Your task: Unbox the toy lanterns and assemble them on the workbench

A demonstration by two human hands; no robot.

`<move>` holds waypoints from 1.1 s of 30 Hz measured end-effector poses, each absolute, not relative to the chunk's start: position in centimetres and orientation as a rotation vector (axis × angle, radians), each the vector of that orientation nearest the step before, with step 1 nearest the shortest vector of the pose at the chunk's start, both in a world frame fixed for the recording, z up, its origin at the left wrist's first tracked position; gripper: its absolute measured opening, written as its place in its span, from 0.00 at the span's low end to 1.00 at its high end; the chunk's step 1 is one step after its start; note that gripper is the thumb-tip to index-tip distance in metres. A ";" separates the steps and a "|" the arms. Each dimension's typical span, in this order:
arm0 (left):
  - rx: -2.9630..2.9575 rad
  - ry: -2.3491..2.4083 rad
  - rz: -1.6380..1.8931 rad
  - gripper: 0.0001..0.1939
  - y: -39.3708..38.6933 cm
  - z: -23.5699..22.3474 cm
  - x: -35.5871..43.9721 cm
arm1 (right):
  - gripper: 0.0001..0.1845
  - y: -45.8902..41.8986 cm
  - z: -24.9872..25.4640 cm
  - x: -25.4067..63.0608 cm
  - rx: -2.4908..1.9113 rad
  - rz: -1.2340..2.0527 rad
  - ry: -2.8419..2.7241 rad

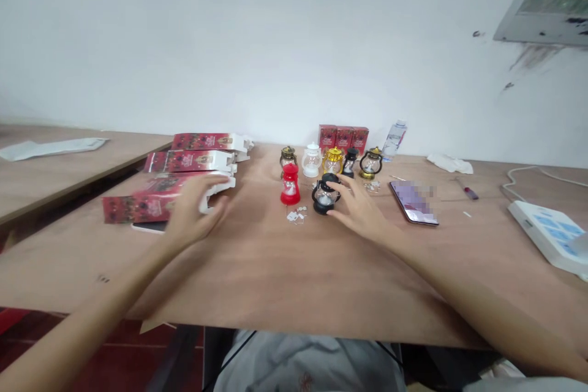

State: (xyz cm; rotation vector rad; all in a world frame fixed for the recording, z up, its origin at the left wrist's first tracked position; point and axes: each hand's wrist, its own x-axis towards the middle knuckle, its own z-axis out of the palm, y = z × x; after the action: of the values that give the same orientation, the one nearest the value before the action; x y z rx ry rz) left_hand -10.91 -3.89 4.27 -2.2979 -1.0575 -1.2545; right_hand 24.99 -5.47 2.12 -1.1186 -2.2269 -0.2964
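Spanning lower frame: wooden surface [275, 282]. Red cartons [156, 162] lie left of centre; left grip [223, 195], blurred, spread wide over them, holding nothing visible. Right grip [334, 196] curves partly open at black lantern [325, 199], mid-frame; firm hold: cannot tell. Red lantern [290, 187] stands just left.

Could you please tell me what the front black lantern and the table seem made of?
The front black lantern: probably smooth plastic, from its even dark frame; its see-through middle could be plastic or glass. The table: apparently plywood, dull-finished, judging by its brown, streaked top.
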 end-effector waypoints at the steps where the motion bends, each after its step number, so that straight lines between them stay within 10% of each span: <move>1: -2.447 -1.034 -1.192 0.14 -4.4 4.0 -8.9 | 0.27 -5.4 1.9 25.0 -1.102 -0.300 -2.198; 17: -2.948 -1.154 -1.254 0.30 -3.1 -0.2 5.1 | 0.25 -5.0 -0.9 24.5 -0.789 -0.460 -2.011; 33: -2.836 -1.069 -1.751 0.24 -5.1 3.2 4.0 | 0.04 -6.6 -0.3 25.1 -0.625 -0.543 -1.797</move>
State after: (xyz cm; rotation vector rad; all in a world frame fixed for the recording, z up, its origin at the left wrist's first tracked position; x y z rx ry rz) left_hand 3.98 -5.13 3.18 -2.8357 -1.0685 -1.7506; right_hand 25.12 -6.60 -0.27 -0.6253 -1.7966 -0.5425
